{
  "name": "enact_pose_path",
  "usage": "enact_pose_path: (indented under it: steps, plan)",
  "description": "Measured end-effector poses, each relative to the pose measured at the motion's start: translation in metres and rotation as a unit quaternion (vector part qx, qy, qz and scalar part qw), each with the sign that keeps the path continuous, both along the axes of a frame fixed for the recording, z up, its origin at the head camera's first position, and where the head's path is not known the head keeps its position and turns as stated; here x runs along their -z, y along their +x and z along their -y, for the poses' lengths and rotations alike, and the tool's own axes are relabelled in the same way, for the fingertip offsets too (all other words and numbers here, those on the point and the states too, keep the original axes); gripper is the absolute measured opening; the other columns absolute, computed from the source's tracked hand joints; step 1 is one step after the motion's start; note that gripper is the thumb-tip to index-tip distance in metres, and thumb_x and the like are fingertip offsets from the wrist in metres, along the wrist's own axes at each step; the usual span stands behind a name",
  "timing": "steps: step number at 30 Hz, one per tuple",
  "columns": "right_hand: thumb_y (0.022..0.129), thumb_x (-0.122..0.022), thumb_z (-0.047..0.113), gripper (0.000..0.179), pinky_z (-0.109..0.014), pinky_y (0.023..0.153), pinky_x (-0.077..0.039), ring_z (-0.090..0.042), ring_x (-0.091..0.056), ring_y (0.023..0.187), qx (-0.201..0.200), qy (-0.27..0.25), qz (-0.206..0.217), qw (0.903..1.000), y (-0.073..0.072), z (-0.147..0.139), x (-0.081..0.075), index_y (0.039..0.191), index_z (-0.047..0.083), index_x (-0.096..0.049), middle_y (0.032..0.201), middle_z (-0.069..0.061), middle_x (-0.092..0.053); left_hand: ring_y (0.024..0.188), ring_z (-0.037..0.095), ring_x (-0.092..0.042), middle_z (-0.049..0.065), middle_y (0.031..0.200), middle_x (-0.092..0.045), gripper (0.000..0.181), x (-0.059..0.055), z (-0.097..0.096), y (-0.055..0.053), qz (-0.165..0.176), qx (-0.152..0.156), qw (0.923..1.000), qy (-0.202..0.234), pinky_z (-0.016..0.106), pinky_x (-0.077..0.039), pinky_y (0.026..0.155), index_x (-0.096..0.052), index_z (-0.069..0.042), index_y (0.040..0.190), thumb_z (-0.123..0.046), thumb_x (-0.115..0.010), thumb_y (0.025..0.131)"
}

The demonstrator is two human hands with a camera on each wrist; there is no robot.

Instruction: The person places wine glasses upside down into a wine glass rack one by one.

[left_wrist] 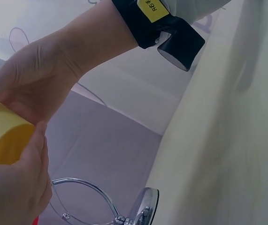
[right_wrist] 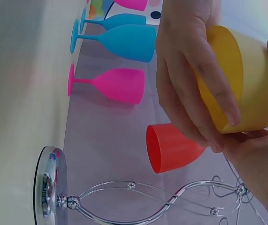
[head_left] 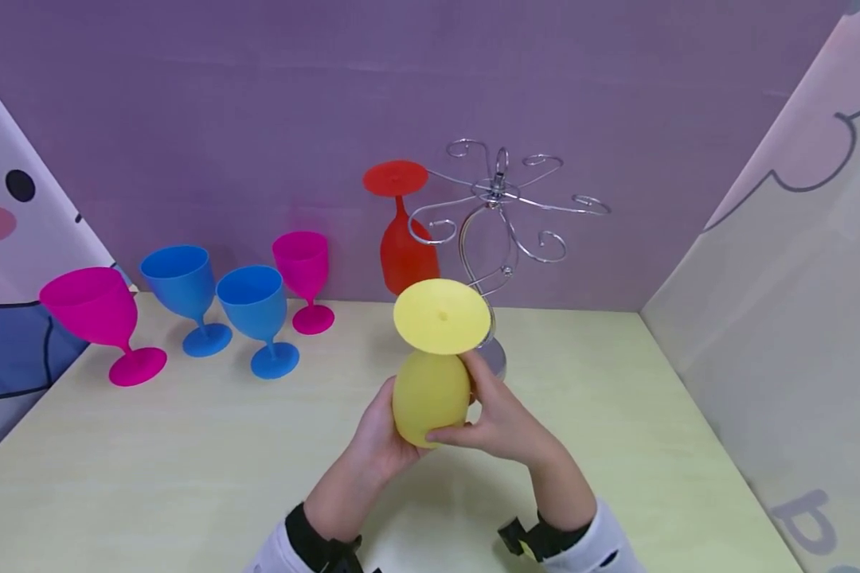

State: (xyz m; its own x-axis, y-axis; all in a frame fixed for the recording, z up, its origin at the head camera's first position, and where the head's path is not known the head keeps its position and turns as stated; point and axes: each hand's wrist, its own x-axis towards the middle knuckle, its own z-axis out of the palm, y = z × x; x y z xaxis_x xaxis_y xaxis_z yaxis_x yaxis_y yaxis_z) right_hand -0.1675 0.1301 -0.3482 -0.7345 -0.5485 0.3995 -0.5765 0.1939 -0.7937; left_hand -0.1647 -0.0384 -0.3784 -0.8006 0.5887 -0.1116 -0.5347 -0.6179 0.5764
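A yellow plastic goblet (head_left: 430, 394) is upside down between both hands, its round foot on top and its bowl opening downward. My left hand (head_left: 381, 436) grips the bowl from the left, with fingers along the rim in the right wrist view. From the other side my right hand (head_left: 507, 422) holds the bowl, thumb across its near face. Just behind stands a silver wire rack (head_left: 497, 193) with curled arms. A red goblet (head_left: 405, 259) hangs upside down from one arm at the rack's left.
Upright on the pale table (head_left: 186, 469) at left are two blue goblets (head_left: 179, 282) and two pink goblets (head_left: 100, 310). A purple backdrop (head_left: 258, 119) rises behind the table, with a light printed panel (head_left: 781, 318) at the right edge.
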Motion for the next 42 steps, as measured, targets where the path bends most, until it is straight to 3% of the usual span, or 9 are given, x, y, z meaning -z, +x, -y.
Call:
enact_pose_path:
  steps: [9,14,17,21,23,26,32,36,42]
  plan:
    - [0.065,-0.082,0.015,0.094,-0.043,0.090,-0.045,-0.021,-0.039,0.116,0.008,-0.001,-0.056,0.9984,-0.009,0.004,-0.013,0.139,0.018,-0.025,0.130,-0.005,-0.041,0.105,0.019,-0.048,0.004,0.115,-0.050,0.037,-0.012,0.016,-0.010,-0.048,-0.090,0.9868,-0.126,0.031,-0.044,0.084,-0.041,-0.015,0.123,-0.040,-0.029,0.099]
    - [0.065,-0.080,0.013,0.090,-0.043,0.092,-0.045,-0.019,-0.040,0.117,0.017,-0.014,-0.061,0.9979,-0.014,0.005,-0.015,0.138,0.018,-0.027,0.130,-0.005,-0.043,0.111,0.020,-0.044,0.002,0.116,-0.048,0.033,-0.021,0.018,-0.014,-0.028,-0.104,0.9884,-0.107,0.034,-0.041,0.090,-0.039,-0.016,0.117,-0.042,-0.028,0.099]
    - [0.066,-0.080,0.012,0.089,-0.043,0.094,-0.044,-0.018,-0.039,0.119,0.034,-0.027,-0.065,0.9969,-0.016,0.002,-0.019,0.138,0.020,-0.028,0.130,-0.005,-0.043,0.117,0.023,-0.042,0.006,0.128,-0.043,0.041,-0.023,0.022,-0.017,-0.021,-0.121,0.9861,-0.112,0.039,-0.039,0.097,-0.037,-0.017,0.128,-0.044,-0.031,0.098]
    - [0.066,-0.079,0.011,0.089,-0.044,0.094,-0.044,-0.019,-0.039,0.119,0.063,-0.036,-0.078,0.9943,-0.023,-0.004,-0.025,0.138,0.020,-0.028,0.130,-0.005,-0.043,0.124,0.023,-0.039,0.007,0.144,-0.032,0.056,-0.028,0.045,-0.024,-0.033,-0.191,0.9679,-0.160,0.040,-0.035,0.104,-0.026,-0.017,0.141,-0.047,-0.037,0.095]
    - [0.065,-0.079,0.010,0.088,-0.045,0.092,-0.045,-0.019,-0.039,0.119,0.080,-0.037,-0.084,0.9925,-0.026,-0.005,-0.028,0.137,0.018,-0.029,0.130,-0.006,-0.043,0.123,0.020,-0.040,0.004,0.144,-0.034,0.054,-0.034,0.058,-0.029,-0.066,-0.226,0.9511,-0.200,0.037,-0.036,0.103,-0.026,-0.018,0.141,-0.046,-0.038,0.095]
    - [0.066,-0.078,0.009,0.088,-0.045,0.091,-0.046,-0.019,-0.039,0.119,0.103,-0.033,-0.091,0.9899,-0.031,-0.008,-0.032,0.137,0.017,-0.028,0.130,-0.007,-0.043,0.124,0.020,-0.039,0.007,0.143,-0.035,0.050,-0.044,0.077,-0.039,-0.144,-0.280,0.9079,-0.277,0.037,-0.034,0.104,-0.028,-0.015,0.139,-0.040,-0.038,0.097]
    - [0.066,-0.078,0.008,0.088,-0.046,0.093,-0.044,-0.019,-0.038,0.121,0.136,-0.034,-0.092,0.9859,-0.040,-0.009,-0.040,0.138,0.017,-0.027,0.133,-0.008,-0.040,0.125,0.021,-0.035,0.007,0.137,-0.039,0.042,-0.059,0.112,-0.057,-0.262,-0.363,0.7901,-0.419,0.043,-0.034,0.104,-0.036,-0.014,0.134,-0.032,-0.043,0.096]
    - [0.067,-0.078,0.010,0.087,-0.047,0.092,-0.044,-0.019,-0.037,0.122,0.155,-0.031,-0.080,0.9841,-0.045,-0.009,-0.043,0.138,0.019,-0.028,0.134,-0.006,-0.039,0.129,0.021,-0.030,0.004,0.140,-0.037,0.045,-0.065,0.133,-0.069,-0.303,-0.379,0.7160,-0.502,0.046,-0.033,0.104,-0.037,-0.019,0.136,-0.037,-0.044,0.095]
    - [0.069,-0.077,0.014,0.085,-0.048,0.093,-0.044,-0.020,-0.036,0.122,0.178,-0.022,-0.068,0.9814,-0.053,-0.010,-0.046,0.138,0.022,-0.028,0.135,-0.006,-0.038,0.134,0.026,-0.017,0.008,0.144,-0.032,0.049,-0.072,0.150,-0.090,-0.347,-0.356,0.6098,-0.617,0.061,-0.025,0.102,-0.037,-0.019,0.137,-0.041,-0.043,0.094]
